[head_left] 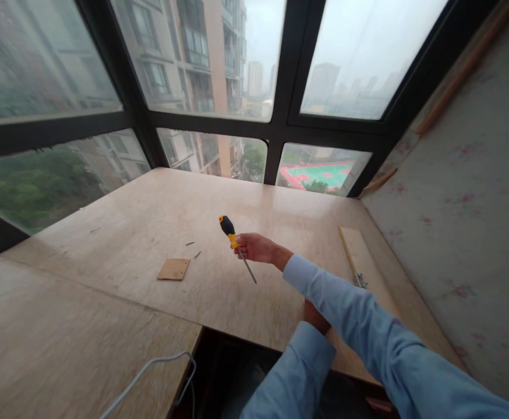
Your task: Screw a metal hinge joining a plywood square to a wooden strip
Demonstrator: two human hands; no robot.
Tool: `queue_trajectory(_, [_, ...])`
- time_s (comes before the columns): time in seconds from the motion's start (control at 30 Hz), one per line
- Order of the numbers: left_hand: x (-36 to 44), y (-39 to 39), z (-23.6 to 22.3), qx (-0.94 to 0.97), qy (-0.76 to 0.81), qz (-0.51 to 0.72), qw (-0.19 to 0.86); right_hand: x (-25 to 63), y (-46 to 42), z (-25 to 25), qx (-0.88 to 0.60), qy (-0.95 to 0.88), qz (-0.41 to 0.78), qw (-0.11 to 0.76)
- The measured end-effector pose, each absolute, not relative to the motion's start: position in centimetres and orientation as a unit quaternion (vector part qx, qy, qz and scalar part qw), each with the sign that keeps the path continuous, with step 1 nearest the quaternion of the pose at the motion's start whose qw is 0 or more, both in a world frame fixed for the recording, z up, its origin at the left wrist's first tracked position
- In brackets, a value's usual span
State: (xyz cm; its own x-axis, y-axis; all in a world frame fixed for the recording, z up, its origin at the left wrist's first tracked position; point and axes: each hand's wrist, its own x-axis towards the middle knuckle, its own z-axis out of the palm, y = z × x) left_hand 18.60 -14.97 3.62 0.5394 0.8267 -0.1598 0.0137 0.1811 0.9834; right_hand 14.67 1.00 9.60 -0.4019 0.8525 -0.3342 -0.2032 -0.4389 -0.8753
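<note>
My right hand [254,247] is closed around the yellow collar of a screwdriver [227,226], whose black-and-yellow handle points up and to the left. Its metal shaft slants down to the right, over the wooden tabletop [219,302]. My left hand [315,317] lies beneath my right forearm; only its wrist area shows, and the fingers are hidden. To the left of the screwdriver is a small square wooden piece [173,270] with little holes near its right edge. Behind it lie two thin, small metal pieces [198,254], too small to identify.
A long pale board [370,270] with a metal hinge-like fitting [360,280] lies along the right side, near the papered wall [464,233]. A white cable [149,364] crosses the front left, beside a dark gap. Dark-framed windows [276,87] enclose the far side.
</note>
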Motion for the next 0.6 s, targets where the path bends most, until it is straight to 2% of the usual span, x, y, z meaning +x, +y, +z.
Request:
queue_trajectory(0.1, [19.6, -15.1, 2.1, 0.641, 0.368, 0.311, 0.597, 19.1, -2.5, 11.4, -0.307, -0.383, 0.765, 0.417])
queue_trajectory(0.33, [19.8, -15.5, -0.4, 0.660, 0.343, 0.335, 0.578, 31.8, -10.7, 13.6, -0.360, -0.349, 0.632, 0.591])
queue_trajectory(0.47, [19.5, -15.5, -0.3, 0.711, 0.343, 0.330, 0.517, 38.3, -15.4, 12.6, -0.382, -0.304, 0.549, 0.678])
queue_trajectory(0.6, [19.3, -15.4, 0.5, 0.685, 0.351, 0.317, 0.555, 41.6, -18.9, 10.2, -0.369, -0.249, 0.502, 0.741])
